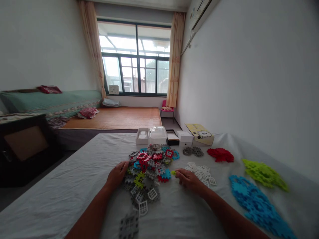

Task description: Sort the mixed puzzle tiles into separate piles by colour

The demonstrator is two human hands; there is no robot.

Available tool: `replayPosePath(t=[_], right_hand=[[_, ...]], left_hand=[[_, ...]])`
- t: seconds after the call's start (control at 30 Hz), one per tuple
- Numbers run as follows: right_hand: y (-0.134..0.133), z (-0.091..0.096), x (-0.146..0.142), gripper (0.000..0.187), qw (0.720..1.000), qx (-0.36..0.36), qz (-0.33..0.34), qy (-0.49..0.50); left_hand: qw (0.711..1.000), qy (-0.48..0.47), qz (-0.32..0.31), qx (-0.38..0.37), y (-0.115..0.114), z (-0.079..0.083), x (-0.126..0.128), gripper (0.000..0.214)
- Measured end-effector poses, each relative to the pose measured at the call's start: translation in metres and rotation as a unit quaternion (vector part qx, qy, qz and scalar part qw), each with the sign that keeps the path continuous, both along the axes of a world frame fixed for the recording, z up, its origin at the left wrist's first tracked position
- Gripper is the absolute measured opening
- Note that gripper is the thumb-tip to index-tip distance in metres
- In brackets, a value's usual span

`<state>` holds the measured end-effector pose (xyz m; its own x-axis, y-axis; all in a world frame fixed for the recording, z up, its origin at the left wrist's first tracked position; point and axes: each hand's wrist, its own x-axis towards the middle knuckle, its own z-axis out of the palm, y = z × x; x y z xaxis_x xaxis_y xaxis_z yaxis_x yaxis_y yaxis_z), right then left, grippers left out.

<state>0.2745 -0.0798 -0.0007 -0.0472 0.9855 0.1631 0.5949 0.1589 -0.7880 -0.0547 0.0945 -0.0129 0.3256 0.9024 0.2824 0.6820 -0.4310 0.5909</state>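
A mixed pile of interlocking plastic building pieces (151,172) in grey, red, blue, green and white lies in front of me. My left hand (119,173) rests against the pile's left edge, its fingers stretched out and partly hidden among the pieces. Just right of the heap, my right hand (188,179) pinches a yellow-green building piece (173,173), mostly covered by the fingers. Behind that hand are white window pieces (199,171). A grey piece (129,225) lies nearest to me.
Sorted heaps lie to the right: grey pieces (198,151), red pieces (220,155), green pieces (265,174) and blue pieces (259,202). Along the back edge stand a white box (142,141), a clear container (158,134), a black box (172,142) and a yellow cartoon box (206,141).
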Motion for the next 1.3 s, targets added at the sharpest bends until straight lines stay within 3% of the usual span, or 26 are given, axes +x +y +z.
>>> replayPosePath(t=[0.13, 0.27, 0.37, 0.43, 0.5, 0.6, 0.67, 0.73, 0.8, 0.83, 0.97, 1.0, 1.07, 1.17, 1.3], right_hand=[[-0.014, 0.011, 0.024, 0.040, 0.995, 0.067, -0.047, -0.063], [-0.035, 0.027, 0.102, 0.044, 0.952, 0.127, -0.167, -0.222], [-0.058, 0.033, 0.189, 0.044, 0.902, 0.102, -0.309, -0.284], [-0.078, 0.030, 0.246, 0.044, 0.827, 0.049, -0.440, -0.346], [-0.099, 0.025, 0.292, 0.050, 0.788, 0.018, -0.506, -0.351], [-0.118, 0.016, 0.336, 0.053, 0.762, -0.051, -0.545, -0.345], [-0.114, 0.014, 0.341, 0.052, 0.764, -0.063, -0.542, -0.345], [-0.096, 0.017, 0.323, 0.049, 0.781, -0.025, -0.515, -0.352], [-0.069, 0.023, 0.280, 0.043, 0.825, 0.043, -0.440, -0.351], [-0.054, 0.025, 0.249, 0.040, 0.865, 0.081, -0.368, -0.333], [-0.009, 0.030, 0.105, 0.034, 0.951, 0.114, -0.133, -0.255], [-0.002, 0.029, 0.072, 0.033, 0.962, 0.110, -0.070, -0.238], [0.009, 0.025, 0.021, 0.030, 0.966, 0.116, -0.010, -0.231], [0.021, 0.014, -0.015, 0.036, 0.969, 0.103, 0.027, -0.221], [0.030, 0.004, -0.015, 0.041, 0.978, 0.083, 0.037, -0.187]], left_hand=[[1.000, 0.001, 0.002, 0.011, 0.005, -0.003, -0.002, 0.046], [1.000, 0.009, 0.004, 0.011, 0.013, -0.007, -0.006, 0.047], [1.000, 0.014, 0.009, 0.009, 0.018, -0.011, -0.008, 0.048], [1.000, 0.015, 0.013, 0.010, 0.020, -0.013, -0.008, 0.048], [1.000, 0.014, 0.016, 0.015, 0.021, -0.014, -0.009, 0.048], [1.000, 0.013, 0.015, 0.020, 0.019, -0.014, -0.008, 0.048], [1.000, 0.013, 0.012, 0.020, 0.015, -0.012, -0.006, 0.047], [1.000, 0.012, 0.011, 0.017, 0.011, -0.009, -0.005, 0.047], [1.000, 0.008, 0.013, 0.016, 0.008, -0.008, -0.003, 0.046], [1.000, 0.006, 0.014, 0.014, 0.007, -0.007, -0.003, 0.046], [1.000, 0.000, 0.009, 0.008, 0.005, -0.007, -0.003, 0.046], [1.000, -0.001, 0.007, 0.009, 0.004, -0.007, -0.002, 0.047], [1.000, -0.001, 0.002, 0.012, 0.003, -0.006, -0.002, 0.047], [1.000, -0.001, -0.005, 0.013, 0.001, -0.005, -0.002, 0.048], [1.000, 0.001, 0.003, 0.013, 0.000, -0.005, -0.002, 0.047]])
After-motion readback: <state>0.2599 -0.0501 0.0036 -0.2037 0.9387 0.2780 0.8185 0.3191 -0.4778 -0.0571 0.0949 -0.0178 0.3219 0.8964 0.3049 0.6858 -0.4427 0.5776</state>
